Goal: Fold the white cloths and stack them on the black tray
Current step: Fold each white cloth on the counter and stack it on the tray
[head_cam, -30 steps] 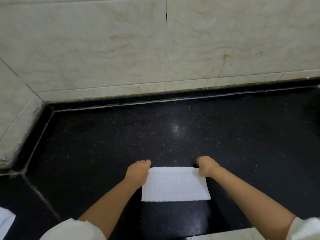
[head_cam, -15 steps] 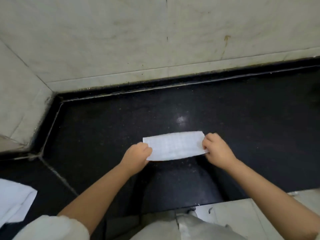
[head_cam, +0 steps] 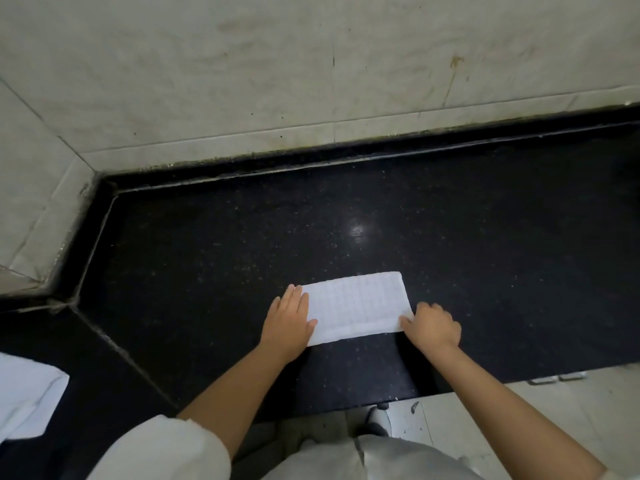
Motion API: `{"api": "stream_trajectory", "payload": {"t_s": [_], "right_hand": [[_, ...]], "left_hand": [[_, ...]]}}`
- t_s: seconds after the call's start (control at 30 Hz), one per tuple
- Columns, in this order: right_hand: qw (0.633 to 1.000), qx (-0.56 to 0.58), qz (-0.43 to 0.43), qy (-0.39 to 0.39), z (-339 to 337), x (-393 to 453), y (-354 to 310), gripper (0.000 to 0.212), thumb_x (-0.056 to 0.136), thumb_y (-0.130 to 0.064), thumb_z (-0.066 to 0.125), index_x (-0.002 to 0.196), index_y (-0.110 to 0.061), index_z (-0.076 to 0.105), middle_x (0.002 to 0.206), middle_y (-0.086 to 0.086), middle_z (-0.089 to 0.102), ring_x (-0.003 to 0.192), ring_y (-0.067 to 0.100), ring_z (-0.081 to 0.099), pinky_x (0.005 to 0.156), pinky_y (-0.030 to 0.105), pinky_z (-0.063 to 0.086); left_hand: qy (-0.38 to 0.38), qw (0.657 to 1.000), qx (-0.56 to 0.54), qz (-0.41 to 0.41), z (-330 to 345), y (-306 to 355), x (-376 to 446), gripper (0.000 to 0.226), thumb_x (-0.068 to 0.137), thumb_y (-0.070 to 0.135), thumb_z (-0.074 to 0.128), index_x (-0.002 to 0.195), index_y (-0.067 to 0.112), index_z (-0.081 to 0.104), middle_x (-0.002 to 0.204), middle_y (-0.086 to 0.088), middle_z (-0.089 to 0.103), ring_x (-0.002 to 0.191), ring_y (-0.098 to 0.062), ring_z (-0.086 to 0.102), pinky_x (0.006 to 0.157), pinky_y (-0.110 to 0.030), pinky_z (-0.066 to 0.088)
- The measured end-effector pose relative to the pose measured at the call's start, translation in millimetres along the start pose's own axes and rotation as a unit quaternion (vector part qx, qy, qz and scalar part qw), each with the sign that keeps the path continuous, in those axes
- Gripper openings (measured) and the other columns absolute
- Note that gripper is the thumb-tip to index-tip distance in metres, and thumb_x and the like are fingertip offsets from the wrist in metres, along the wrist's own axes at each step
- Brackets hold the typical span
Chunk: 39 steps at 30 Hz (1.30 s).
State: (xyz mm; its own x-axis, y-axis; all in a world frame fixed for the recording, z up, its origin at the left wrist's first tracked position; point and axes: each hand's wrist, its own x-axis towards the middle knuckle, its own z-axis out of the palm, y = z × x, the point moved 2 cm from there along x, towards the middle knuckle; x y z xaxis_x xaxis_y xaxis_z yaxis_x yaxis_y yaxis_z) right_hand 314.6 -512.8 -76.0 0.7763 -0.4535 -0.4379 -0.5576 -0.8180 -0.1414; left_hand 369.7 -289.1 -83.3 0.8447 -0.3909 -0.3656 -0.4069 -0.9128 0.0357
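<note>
- My left hand [head_cam: 289, 320], curled half a second ago, now presses flat, fingers straight, on the cloth [head_cam: 356, 308].
- My right hand [head_cam: 433, 329] pinches its near-right corner.
- Waffle-textured folded rectangle lies near the speckled black counter [head_cam: 207, 254] front edge.

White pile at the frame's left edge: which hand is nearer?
Left. The left hand lies flat on the folded cloth's left end, toward the pile; the right hand pinches its right corner.

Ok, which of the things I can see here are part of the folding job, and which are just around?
Part of the job:
- folded white cloth on the black counter
- left hand, flat on its left end
- right hand, pinching its near right corner
- more white cloth at the left edge

Just around:
- tiled wall
- pale floor
- white sleeve

No black tray is in view.
</note>
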Motion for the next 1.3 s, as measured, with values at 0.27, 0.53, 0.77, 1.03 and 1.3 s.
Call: {"api": "stream_trajectory", "payload": {"t_s": [0.27, 0.53, 0.77, 1.03, 1.3], "right_hand": [[0.992, 0.114, 0.039, -0.042, 1, 10, -11, 0.027, 0.084, -0.003, 0.045, 0.059, -0.012, 0.040, 0.072, 0.002, 0.048, 0.062, 0.017, 0.048, 0.045, 0.022, 0.032], [0.930, 0.342, 0.108, -0.084, -8, 18, -8, 0.013, 0.077, 0.000, 0.057, 0.080, -0.005, 0.045, 0.066, 0.006, 0.048, 0.060, 0.020, 0.049, 0.046, 0.025, 0.036], [0.937, 0.343, 0.046, -0.047, -30, 12, -34, 0.028, 0.078, -0.002, 0.054, 0.054, -0.009, 0.041, 0.056, 0.007, 0.041, 0.052, 0.017, 0.038, 0.050, 0.025, 0.028], [0.967, 0.175, -0.186, -0.016, -16, -36, -122, 0.039, 0.084, -0.014, 0.051, 0.049, -0.011, 0.033, 0.052, 0.000, 0.037, 0.063, 0.020, 0.042, 0.043, 0.024, 0.025], [0.976, 0.090, -0.187, -0.062, 47, -37, -154, 0.042, 0.090, -0.013, 0.042, 0.051, -0.017, 0.027, 0.057, -0.005, 0.034, 0.076, 0.018, 0.044, 0.060, 0.023, 0.031]], "left_hand": [[-0.048, 0.998, 0.004, -0.027, 21, 0, 1, 0.066, 0.099, 0.045, 0.018, 0.148, 0.008, -0.008, 0.157, -0.010, -0.015, 0.146, -0.021, -0.013, 0.120, -0.038, -0.002], [-0.060, 0.998, -0.022, -0.029, 20, -3, 4, 0.069, 0.099, 0.047, 0.023, 0.148, 0.010, -0.008, 0.155, -0.017, -0.019, 0.145, -0.028, -0.016, 0.119, -0.036, -0.005], [-0.055, 0.997, -0.059, -0.022, 18, -6, 3, 0.067, 0.099, 0.046, 0.022, 0.149, 0.009, -0.004, 0.157, -0.014, -0.015, 0.146, -0.025, -0.014, 0.120, -0.036, -0.004], [0.030, 0.982, -0.168, -0.080, 10, -42, -30, 0.059, 0.100, 0.036, 0.027, 0.149, 0.008, 0.008, 0.159, -0.006, 0.002, 0.147, -0.017, -0.002, 0.120, -0.031, 0.004], [0.002, 0.979, -0.168, -0.113, 35, -82, -77, 0.066, 0.097, 0.049, 0.016, 0.148, 0.008, 0.012, 0.159, -0.005, 0.007, 0.147, -0.017, 0.000, 0.120, -0.030, 0.007]]}}
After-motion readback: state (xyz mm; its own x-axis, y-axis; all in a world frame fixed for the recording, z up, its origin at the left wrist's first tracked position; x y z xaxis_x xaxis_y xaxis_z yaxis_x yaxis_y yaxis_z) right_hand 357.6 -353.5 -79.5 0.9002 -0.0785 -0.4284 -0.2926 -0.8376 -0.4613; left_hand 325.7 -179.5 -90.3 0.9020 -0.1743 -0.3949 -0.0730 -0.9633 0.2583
